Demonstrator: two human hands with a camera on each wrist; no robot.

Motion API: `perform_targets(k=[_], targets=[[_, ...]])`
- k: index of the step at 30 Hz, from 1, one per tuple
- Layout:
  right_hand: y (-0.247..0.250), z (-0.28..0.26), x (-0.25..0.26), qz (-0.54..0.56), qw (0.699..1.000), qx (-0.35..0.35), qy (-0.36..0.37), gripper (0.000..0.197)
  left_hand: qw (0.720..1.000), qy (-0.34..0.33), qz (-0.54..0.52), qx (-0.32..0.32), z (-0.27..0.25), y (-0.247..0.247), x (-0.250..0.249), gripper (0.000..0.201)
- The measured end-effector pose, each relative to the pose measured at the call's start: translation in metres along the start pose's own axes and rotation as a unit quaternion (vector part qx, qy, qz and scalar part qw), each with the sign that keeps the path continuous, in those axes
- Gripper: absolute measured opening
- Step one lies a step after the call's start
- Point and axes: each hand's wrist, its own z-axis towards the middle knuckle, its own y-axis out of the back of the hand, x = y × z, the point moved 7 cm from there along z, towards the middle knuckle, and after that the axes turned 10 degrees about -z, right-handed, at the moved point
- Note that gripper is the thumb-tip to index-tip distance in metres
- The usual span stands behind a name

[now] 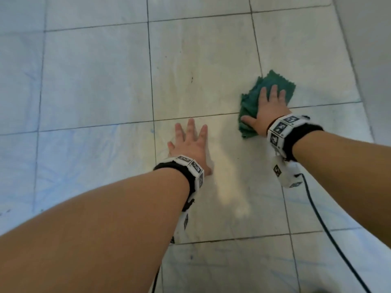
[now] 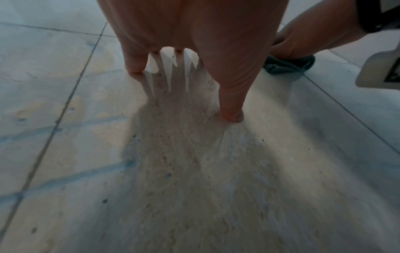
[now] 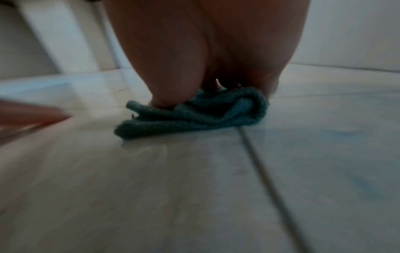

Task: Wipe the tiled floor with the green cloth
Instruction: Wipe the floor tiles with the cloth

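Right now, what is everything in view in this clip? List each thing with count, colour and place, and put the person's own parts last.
green cloth: one, green, folded, flat on the floor across a grout line, under the right hand.
tiled floor: one, pale grey-white tiles with dark grout lines, faint blue streaks at left, fills the view.
cable: one, black, runs from the right wrist toward the lower right.
wrist bands: two, black straps with white marker blocks, one on each wrist.
left hand: one, fingers spread, resting flat on bare tile, left of the cloth.
right hand: one, fingers straight, pressing on the cloth.
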Motion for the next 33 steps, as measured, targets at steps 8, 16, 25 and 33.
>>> perform_targets(k=[8, 16, 25, 33], targets=[[0.031, 0.009, 0.115, -0.03, 0.981, -0.037, 0.19, 0.098, 1.0, 0.006, 0.008, -0.005, 0.002, -0.001, 0.002, 0.122], [0.076, 0.053, 0.138, -0.029, 0.988, -0.049, 0.144, 0.099, 1.0, 0.003, -0.009, 0.012, 0.003, -0.001, -0.001, 0.12], [0.041, 0.023, 0.083, -0.075, 0.98, -0.012, 0.184, 0.089, 0.999, -0.039, 0.001, 0.011, -0.004, -0.006, -0.003, 0.111], [0.063, 0.016, 0.149, -0.095, 0.969, -0.048, 0.224, 0.092, 0.999, -0.036, -0.003, 0.012, 0.0, -0.003, -0.003, 0.111]])
